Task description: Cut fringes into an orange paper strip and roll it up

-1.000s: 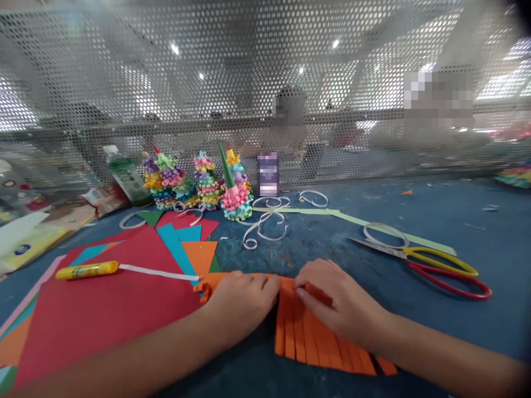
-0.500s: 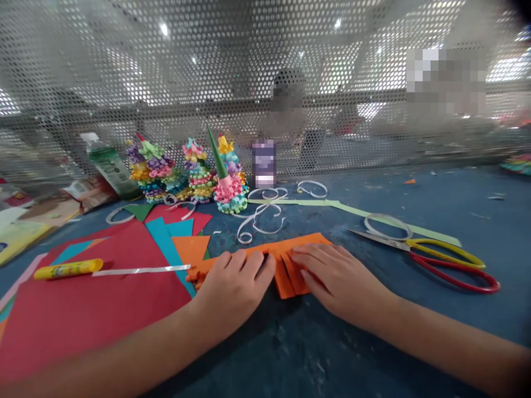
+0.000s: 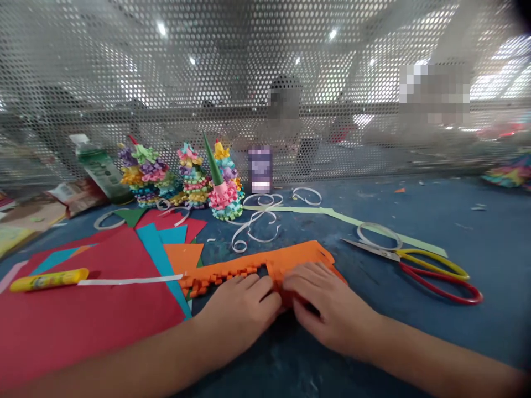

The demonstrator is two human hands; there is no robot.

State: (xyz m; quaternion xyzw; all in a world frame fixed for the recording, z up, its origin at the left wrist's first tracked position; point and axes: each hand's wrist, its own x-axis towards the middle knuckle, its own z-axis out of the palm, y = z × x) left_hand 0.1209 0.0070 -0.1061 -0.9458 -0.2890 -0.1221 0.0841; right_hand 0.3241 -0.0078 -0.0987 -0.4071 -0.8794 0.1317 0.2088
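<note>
An orange fringed paper strip (image 3: pixel 298 255) lies on the blue tabletop before me. Its left part carries small rolled-up curls (image 3: pixel 226 276); flat cut tabs are on the right part. My left hand (image 3: pixel 244 307) is closed on the strip's near edge, thumb and forefinger pinched at the middle. Close beside it, my right hand (image 3: pixel 332 304) bends its fingers over the fringe and grips the paper. Both hands partly hide the tabs between them.
Scissors (image 3: pixel 398 255) with red and yellow handles lie at right. Coloured sheets (image 3: pixel 116 309) and a yellow glue stick (image 3: pixel 50 280) are at left. Behind stand paper cone trees (image 3: pixel 226 196), a green bottle (image 3: pixel 105 174) and a phone (image 3: pixel 260 166), before a perforated metal screen (image 3: pixel 199 124).
Both hands have shifted slightly downward, and the fingers now fold over the tabs that hung flat between them. More of the curled left fringe shows. The camera view has moved a little.
</note>
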